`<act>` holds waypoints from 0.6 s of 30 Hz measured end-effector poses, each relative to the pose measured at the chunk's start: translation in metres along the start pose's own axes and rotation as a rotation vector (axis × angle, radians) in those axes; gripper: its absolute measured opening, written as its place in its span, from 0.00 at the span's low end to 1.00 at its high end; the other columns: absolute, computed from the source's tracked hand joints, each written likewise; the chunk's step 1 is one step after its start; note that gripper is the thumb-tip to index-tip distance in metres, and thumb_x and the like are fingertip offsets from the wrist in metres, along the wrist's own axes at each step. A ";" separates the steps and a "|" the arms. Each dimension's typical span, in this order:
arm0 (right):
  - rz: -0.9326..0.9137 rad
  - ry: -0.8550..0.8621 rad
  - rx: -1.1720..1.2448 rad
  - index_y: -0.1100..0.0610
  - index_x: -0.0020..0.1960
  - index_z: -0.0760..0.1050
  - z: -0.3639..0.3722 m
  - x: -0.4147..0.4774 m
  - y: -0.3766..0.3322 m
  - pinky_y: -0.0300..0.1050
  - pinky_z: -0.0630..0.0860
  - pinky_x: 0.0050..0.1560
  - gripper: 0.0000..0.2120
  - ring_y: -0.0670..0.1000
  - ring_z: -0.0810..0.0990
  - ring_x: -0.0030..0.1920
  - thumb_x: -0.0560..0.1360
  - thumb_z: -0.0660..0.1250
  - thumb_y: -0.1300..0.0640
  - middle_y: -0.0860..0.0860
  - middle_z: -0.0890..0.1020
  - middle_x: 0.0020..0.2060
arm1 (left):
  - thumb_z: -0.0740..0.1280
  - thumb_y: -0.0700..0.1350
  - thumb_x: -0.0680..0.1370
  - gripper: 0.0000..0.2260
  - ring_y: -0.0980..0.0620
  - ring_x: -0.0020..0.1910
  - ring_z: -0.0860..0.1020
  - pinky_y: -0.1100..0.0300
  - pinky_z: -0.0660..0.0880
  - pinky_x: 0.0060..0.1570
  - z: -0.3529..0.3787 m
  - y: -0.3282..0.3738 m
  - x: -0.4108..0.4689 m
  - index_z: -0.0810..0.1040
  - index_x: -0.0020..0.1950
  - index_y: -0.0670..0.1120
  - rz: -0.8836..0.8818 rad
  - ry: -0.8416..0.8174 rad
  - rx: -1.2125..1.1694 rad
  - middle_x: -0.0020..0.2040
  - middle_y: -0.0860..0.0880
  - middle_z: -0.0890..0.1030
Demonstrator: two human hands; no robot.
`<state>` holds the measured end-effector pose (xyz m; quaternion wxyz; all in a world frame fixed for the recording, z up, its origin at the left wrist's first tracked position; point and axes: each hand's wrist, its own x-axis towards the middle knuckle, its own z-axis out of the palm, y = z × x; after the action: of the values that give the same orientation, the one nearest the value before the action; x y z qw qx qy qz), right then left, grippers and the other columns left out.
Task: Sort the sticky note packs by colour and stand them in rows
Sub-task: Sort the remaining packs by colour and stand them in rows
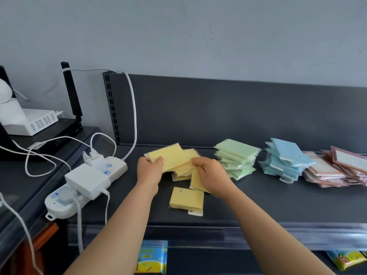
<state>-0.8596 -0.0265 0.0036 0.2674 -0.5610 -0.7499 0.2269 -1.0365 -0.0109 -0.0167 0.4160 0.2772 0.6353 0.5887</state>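
Note:
On the dark shelf lie sticky note packs in coloured piles. My left hand grips a tilted yellow pack at its left edge, above the yellow pile. My right hand is closed on another yellow pack that hangs below it. A single yellow pack lies flat in front of the pile. To the right sit a green pile, a blue pile and a pink pile, all loosely stacked and lying flat.
Two white power strips with plugs, an adapter and cables lie at the shelf's left end. A white device and a black router stand further left. The shelf's back panel rises behind the piles. Coloured packets show on the shelf below.

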 end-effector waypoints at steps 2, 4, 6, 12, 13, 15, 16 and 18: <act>0.006 0.058 0.050 0.70 0.57 0.73 -0.001 0.002 -0.001 0.42 0.72 0.44 0.13 0.55 0.76 0.44 0.80 0.54 0.63 0.63 0.78 0.54 | 0.65 0.41 0.78 0.09 0.54 0.46 0.74 0.58 0.72 0.44 -0.004 0.001 -0.005 0.69 0.56 0.46 0.061 0.012 -0.015 0.49 0.50 0.75; 0.021 0.068 0.086 0.64 0.65 0.71 -0.002 0.003 -0.002 0.44 0.73 0.57 0.17 0.55 0.77 0.58 0.82 0.57 0.56 0.56 0.77 0.61 | 0.65 0.40 0.78 0.11 0.54 0.48 0.75 0.58 0.72 0.46 -0.007 0.002 -0.006 0.70 0.59 0.46 0.102 -0.006 -0.063 0.52 0.50 0.76; 0.030 0.060 0.116 0.55 0.73 0.66 -0.002 0.005 -0.003 0.40 0.70 0.60 0.21 0.50 0.73 0.65 0.81 0.59 0.52 0.48 0.74 0.67 | 0.65 0.40 0.78 0.13 0.53 0.53 0.77 0.56 0.74 0.51 -0.009 0.005 -0.008 0.70 0.62 0.47 0.130 -0.054 -0.086 0.55 0.51 0.77; 0.056 0.131 0.235 0.52 0.70 0.69 -0.001 0.009 -0.005 0.29 0.69 0.40 0.20 0.46 0.78 0.49 0.79 0.63 0.57 0.46 0.78 0.49 | 0.65 0.40 0.78 0.10 0.50 0.56 0.78 0.47 0.75 0.60 -0.016 0.003 -0.012 0.72 0.59 0.48 0.164 -0.173 -0.051 0.57 0.48 0.78; 0.053 0.134 0.244 0.52 0.70 0.70 -0.001 0.008 -0.005 0.30 0.70 0.41 0.19 0.45 0.78 0.49 0.79 0.64 0.57 0.46 0.78 0.49 | 0.65 0.40 0.79 0.10 0.50 0.56 0.77 0.47 0.75 0.60 -0.017 0.003 -0.013 0.72 0.58 0.48 0.173 -0.179 -0.050 0.57 0.48 0.78; 0.041 0.148 0.286 0.51 0.68 0.72 -0.001 0.008 -0.005 0.33 0.72 0.45 0.18 0.43 0.78 0.50 0.79 0.64 0.58 0.46 0.80 0.50 | 0.64 0.40 0.79 0.10 0.51 0.57 0.77 0.47 0.75 0.60 -0.020 0.003 -0.015 0.72 0.59 0.49 0.189 -0.202 -0.048 0.58 0.49 0.78; 0.030 0.159 0.309 0.51 0.67 0.73 -0.002 0.008 -0.006 0.34 0.74 0.47 0.17 0.42 0.78 0.50 0.78 0.64 0.59 0.46 0.80 0.51 | 0.64 0.40 0.79 0.11 0.51 0.57 0.77 0.47 0.75 0.61 -0.022 0.003 -0.015 0.72 0.60 0.49 0.198 -0.219 -0.045 0.58 0.50 0.78; 0.007 0.179 0.349 0.51 0.64 0.76 -0.006 0.008 -0.006 0.40 0.77 0.51 0.16 0.42 0.80 0.50 0.78 0.63 0.61 0.45 0.81 0.52 | 0.63 0.40 0.79 0.11 0.51 0.58 0.76 0.47 0.75 0.62 -0.024 0.002 -0.015 0.72 0.61 0.50 0.219 -0.249 -0.014 0.58 0.50 0.78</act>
<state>-0.8616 -0.0204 0.0136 0.4254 -0.5266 -0.6703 0.3039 -1.0499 -0.0359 -0.0124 0.4271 0.4125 0.5406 0.5959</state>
